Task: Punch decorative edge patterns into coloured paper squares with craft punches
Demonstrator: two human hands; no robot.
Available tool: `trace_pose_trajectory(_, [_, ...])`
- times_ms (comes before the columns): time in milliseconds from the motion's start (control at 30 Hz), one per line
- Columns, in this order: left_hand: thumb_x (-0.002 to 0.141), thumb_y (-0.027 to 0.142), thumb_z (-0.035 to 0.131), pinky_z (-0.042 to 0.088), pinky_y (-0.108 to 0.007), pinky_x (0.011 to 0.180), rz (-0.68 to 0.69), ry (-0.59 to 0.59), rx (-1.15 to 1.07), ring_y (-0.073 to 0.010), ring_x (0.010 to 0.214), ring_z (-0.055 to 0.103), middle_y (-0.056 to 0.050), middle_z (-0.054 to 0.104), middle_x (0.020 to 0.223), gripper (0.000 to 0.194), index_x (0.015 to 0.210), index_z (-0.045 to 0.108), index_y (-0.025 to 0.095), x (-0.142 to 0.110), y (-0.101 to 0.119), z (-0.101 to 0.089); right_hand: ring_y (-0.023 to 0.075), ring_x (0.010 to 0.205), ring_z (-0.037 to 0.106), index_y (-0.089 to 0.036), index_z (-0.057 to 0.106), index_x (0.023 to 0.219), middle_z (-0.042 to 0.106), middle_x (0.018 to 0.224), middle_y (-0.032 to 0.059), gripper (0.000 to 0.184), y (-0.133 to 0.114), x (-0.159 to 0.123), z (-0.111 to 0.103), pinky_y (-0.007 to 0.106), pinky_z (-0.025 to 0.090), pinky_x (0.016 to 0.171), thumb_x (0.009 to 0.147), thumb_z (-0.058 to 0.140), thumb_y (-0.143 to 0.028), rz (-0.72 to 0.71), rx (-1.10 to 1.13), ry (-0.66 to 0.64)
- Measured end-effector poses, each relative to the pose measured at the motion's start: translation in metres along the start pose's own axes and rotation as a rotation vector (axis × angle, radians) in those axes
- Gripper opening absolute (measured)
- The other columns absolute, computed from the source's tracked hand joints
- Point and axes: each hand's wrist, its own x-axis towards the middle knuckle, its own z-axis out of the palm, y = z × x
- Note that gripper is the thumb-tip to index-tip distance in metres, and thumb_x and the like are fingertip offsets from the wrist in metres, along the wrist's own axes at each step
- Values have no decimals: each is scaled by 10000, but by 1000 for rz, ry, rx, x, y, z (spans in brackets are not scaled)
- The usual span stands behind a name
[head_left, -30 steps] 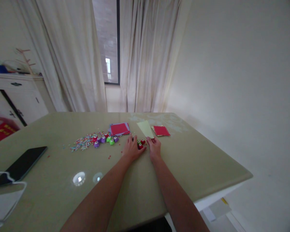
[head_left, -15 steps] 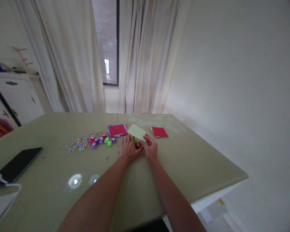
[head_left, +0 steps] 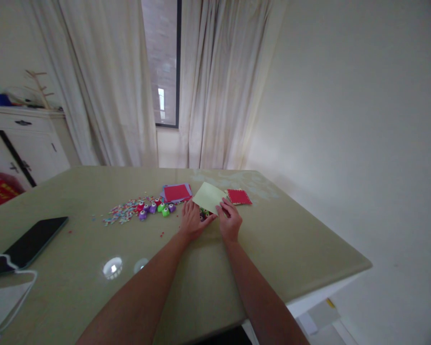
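The right hand (head_left: 230, 223) has thumb and fingertips pinched on the near right corner of a pale green paper sheet (head_left: 209, 197), which spreads tilted beyond and to the left of those fingertips. The left hand (head_left: 193, 220) lies low with its thumb stretched out from its fingers, curved around a few small eyed figures (head_left: 204, 214) partly hidden under the sheet; whether its fingertips touch the sheet, I cannot tell. The left thumb tip ends just beside the right fingers.

Just beyond the right fingers, to their right, lies a red square with a pale dashed edge (head_left: 240, 197). Past the left fingertips, slightly left, is a stack of red and lilac paper (head_left: 177, 192). Left of the left fingers sit purple, green and red eyed figures (head_left: 153, 208), with a scatter of multicoloured bits (head_left: 122, 212) farther left. Some red specks (head_left: 162, 235) lie nearer the wearer, left of the left wrist. Well apart to the left, on the same glossy table (head_left: 298, 239), rests a dark-screened device (head_left: 30, 244) with a white strap (head_left: 34, 282) over its near end
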Motion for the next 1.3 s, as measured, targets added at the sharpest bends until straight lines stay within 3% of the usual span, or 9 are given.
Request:
trace_pose_trajectory(233, [1079, 491, 371, 410, -548, 1138, 6, 115, -214, -344, 1272, 602, -174, 726, 1257, 473, 1222, 707, 191, -4, -12, -24, 291, 1115, 712, -163, 812, 909, 715, 1214, 181, 267, -20, 1, 2, 431, 656, 894, 821, 834, -414, 23, 82, 80])
trace_pose_trajectory(333, [1034, 555, 472, 495, -498, 1016, -64, 122, -310, -321, 1063, 671, -123, 760, 1029, 415, 970, 724, 231, -7, -18, -44, 276, 1091, 706, -163, 788, 856, 685, 1188, 162, 258, -27, -2, 6, 397, 655, 856, 779, 867, -397, 72, 138, 76])
trace_pose_trajectory(433, [988, 593, 542, 549, -388, 814, -154, 102, -427, -264, 871, 683, -72, 749, 912, 413, 891, 709, 229, -14, -23, -71, 253, 1030, 722, -171, 738, 829, 687, 1146, 137, 280, -33, -5, 13, 370, 650, 832, 738, 894, -385, 150, 211, 59])
trace_pose_trajectory(567, [884, 604, 697, 512, -297, 653, -263, 13, -565, -203, 686, 652, -18, 707, 714, 418, 745, 729, 211, -29, -25, -109, 204, 842, 749, -204, 690, 1047, 739, 1099, 100, 438, -45, -16, 26, 341, 644, 730, 723, 913, -396, 296, 314, 20])
trace_pose_trajectory(667, [855, 610, 738, 522, -291, 632, -379, -42, -637, -204, 661, 668, -37, 751, 705, 426, 813, 821, 194, -44, -24, -127, 221, 835, 761, -213, 703, 1128, 784, 1057, 91, 544, -56, -30, 34, 342, 635, 723, 695, 937, -445, 517, 450, -176])
trace_pose_trajectory(767, [812, 657, 769, 537, -295, 626, -463, -77, -673, -217, 652, 688, -54, 761, 672, 476, 817, 845, 188, -55, -25, -135, 218, 732, 735, -171, 763, 967, 802, 904, 92, 477, -67, -43, 39, 337, 615, 678, 675, 946, -501, 643, 429, -397])
trace_pose_trajectory(967, [786, 690, 795, 550, -294, 682, -633, -43, -785, -207, 704, 691, -38, 769, 746, 485, 851, 819, 210, -64, -27, -142, 143, 493, 560, -166, 720, 750, 670, 570, 17, 419, -86, -47, 31, 266, 464, 479, 718, 913, -536, 636, 256, -428])
trace_pose_trajectory(1233, [783, 618, 842, 516, -277, 654, -688, -231, -923, -188, 686, 657, -38, 764, 739, 406, 795, 800, 215, -73, -13, -142, 126, 582, 528, -191, 743, 843, 690, 707, 1, 395, -97, -52, 29, 253, 455, 544, 655, 973, -453, 745, 469, -333])
trace_pose_trajectory(1300, [809, 596, 834, 522, -272, 661, -691, -231, -968, -180, 687, 657, -38, 775, 760, 377, 796, 792, 221, -76, -7, -140, 116, 573, 506, -187, 754, 845, 688, 707, -1, 403, -96, -58, 32, 242, 430, 528, 649, 978, -460, 784, 482, -381])
